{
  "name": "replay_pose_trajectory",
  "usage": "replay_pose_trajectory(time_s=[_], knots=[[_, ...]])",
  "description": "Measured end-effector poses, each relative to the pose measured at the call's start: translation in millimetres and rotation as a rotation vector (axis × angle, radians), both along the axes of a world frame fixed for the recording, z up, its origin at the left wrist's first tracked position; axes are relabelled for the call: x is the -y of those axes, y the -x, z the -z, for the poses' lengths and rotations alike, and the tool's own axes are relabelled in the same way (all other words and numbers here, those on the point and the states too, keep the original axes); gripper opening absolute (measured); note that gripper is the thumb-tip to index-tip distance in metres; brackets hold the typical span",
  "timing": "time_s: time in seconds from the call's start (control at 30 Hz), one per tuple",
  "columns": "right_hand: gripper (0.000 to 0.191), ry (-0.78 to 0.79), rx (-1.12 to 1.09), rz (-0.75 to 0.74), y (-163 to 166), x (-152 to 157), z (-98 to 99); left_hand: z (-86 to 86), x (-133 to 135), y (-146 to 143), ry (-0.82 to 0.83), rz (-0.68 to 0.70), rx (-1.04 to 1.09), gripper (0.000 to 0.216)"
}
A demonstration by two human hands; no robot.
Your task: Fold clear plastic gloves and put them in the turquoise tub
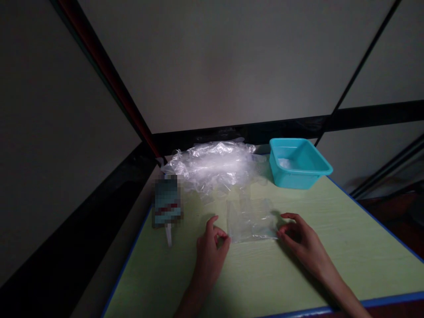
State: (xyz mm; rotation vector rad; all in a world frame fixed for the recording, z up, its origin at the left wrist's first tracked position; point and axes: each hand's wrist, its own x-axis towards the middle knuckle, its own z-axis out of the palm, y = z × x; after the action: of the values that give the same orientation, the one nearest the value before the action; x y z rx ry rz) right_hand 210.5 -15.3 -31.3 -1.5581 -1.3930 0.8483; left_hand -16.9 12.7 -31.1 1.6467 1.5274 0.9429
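A thin, see-through plastic glove (250, 223) lies flat on the table, its finger-like strips pointing away from me and its straight edge nearest me. At that edge's left corner, my left hand (212, 247) pinches the plastic between thumb and fingertip. My right hand (303, 245) has its thumb and index finger closed at the right corner. Behind the glove spreads a crumpled heap of similar clear plastic (215, 168), glossy under the light.
A turquoise plastic basin (293, 176) stands at the back right with something whitish inside. On the left is a blurred-out dark greenish pack (167, 201), a white strip (168, 235) sticking out towards me. The pale green table (265, 282) has blue edging; a panelled wall (232, 66) rises behind.
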Motion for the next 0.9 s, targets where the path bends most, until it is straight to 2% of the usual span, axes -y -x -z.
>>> replay_pose_trajectory(time_s=[0.17,0.63,0.9], knots=[[0.035,-0.010,0.068,0.002,0.7,-0.6,0.8,0.7,0.5,-0.1,-0.012,0.001,0.008,0.045],[0.035,0.006,0.057,-0.027,-2.0,-0.2,3.8,-3.9,0.6,0.7,0.025,-0.030,0.014,0.049],[0.030,-0.038,0.175,-0.039,-2.0,1.0,5.8,-4.9,2.0,-1.6,0.028,-0.044,-0.003,0.052]])
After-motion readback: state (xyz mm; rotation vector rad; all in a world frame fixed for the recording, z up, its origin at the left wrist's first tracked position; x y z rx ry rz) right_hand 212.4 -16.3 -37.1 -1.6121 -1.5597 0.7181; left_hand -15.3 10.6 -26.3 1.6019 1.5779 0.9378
